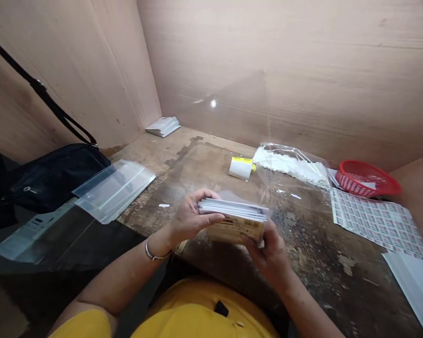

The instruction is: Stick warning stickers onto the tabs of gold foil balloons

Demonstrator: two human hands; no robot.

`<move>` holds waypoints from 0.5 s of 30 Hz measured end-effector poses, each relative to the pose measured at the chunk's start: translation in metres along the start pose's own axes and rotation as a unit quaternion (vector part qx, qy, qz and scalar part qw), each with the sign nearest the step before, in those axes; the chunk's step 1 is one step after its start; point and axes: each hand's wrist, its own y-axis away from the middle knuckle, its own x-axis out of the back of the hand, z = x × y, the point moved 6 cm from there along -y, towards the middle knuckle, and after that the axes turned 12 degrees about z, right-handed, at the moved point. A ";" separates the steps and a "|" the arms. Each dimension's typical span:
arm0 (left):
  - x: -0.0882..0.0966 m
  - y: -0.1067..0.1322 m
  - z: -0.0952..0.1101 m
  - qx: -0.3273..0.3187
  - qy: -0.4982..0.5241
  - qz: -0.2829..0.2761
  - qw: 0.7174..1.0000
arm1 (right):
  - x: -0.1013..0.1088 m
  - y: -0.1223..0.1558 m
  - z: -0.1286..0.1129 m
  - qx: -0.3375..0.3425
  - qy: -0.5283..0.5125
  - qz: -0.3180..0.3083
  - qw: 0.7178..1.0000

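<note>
A stack of thin printed packets (232,225), with white edges on top and a barcode on its tan front, is held upright between both hands. My left hand (193,216) wraps round its left end, thumb across the front. My right hand (268,251) grips the lower right corner, with its thumb on the front and the other fingers partly hidden behind. Beyond the stack, a curled strip of yellow and white labels (241,169) lies on the worn wooden table (197,164).
Clear plastic sleeves (114,190) lie at the left beside a black bag (52,178). Another packet stack (163,126) sits in the back corner. At the right are a clear bag with white contents (292,164), a red basket (368,178), a sticker sheet (377,220) and white sheets (416,286).
</note>
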 end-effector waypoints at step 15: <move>-0.023 0.012 -0.052 0.039 -0.099 -0.197 0.975 | 0.011 0.011 0.028 -0.172 -0.076 -0.114 0.975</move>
